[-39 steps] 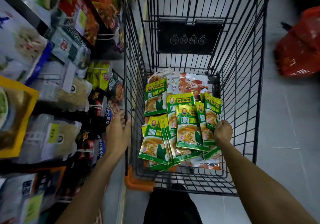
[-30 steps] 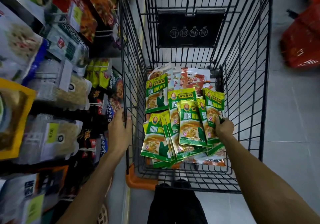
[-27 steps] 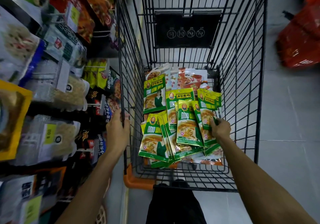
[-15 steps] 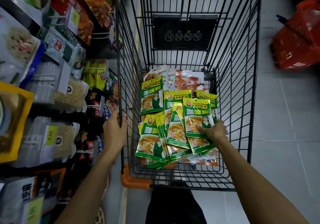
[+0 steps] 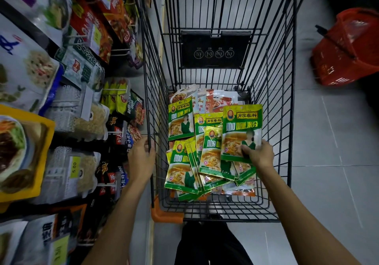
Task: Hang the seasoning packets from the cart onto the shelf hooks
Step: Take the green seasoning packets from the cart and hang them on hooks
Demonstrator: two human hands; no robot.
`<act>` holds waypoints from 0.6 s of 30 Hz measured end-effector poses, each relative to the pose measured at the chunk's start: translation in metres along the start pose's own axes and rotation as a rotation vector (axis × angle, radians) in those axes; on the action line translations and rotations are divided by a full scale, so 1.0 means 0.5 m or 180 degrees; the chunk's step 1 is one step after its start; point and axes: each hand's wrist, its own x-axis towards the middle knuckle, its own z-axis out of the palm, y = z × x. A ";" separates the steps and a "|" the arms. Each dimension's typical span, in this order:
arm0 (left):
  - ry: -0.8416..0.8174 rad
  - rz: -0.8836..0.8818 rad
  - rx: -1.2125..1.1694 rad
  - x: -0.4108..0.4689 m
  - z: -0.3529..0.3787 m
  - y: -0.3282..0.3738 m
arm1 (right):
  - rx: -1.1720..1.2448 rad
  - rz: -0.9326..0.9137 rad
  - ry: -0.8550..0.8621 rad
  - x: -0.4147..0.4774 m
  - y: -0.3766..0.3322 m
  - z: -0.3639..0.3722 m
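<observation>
Barely started, judging by the load: a heap of green packets (image 5: 182,168) is left in the black wire shopping cart (image 5: 287,100), with red-and-white sachets (image 5: 221,100) behind it. Nothing is seen being hung on the metal shelf hooks (image 5: 119,49) at the left. One green foil seasoning packet (image 5: 242,129) is pinched at its lower right corner by the right hand (image 5: 259,155), thumb on the front face. It is held upright above the heap, in the cart's right half. The cart's left side wire is gripped by the left hand (image 5: 141,158), fingers curled round it. Left to do: carry across, hook, repeat.
</observation>
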 end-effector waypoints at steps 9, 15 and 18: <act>-0.1539 -0.0447 -0.2045 -0.028 0.019 0.163 | 0.1474 -0.0212 -0.2041 -0.173 -0.113 -0.020; -0.1918 -0.1201 -0.2586 0.015 0.064 0.117 | 0.1076 -0.0319 -0.2071 -0.114 -0.086 0.034; -0.1727 -0.1596 -0.2510 0.036 0.094 0.093 | 0.0471 -0.0483 -0.0885 -0.030 -0.033 0.032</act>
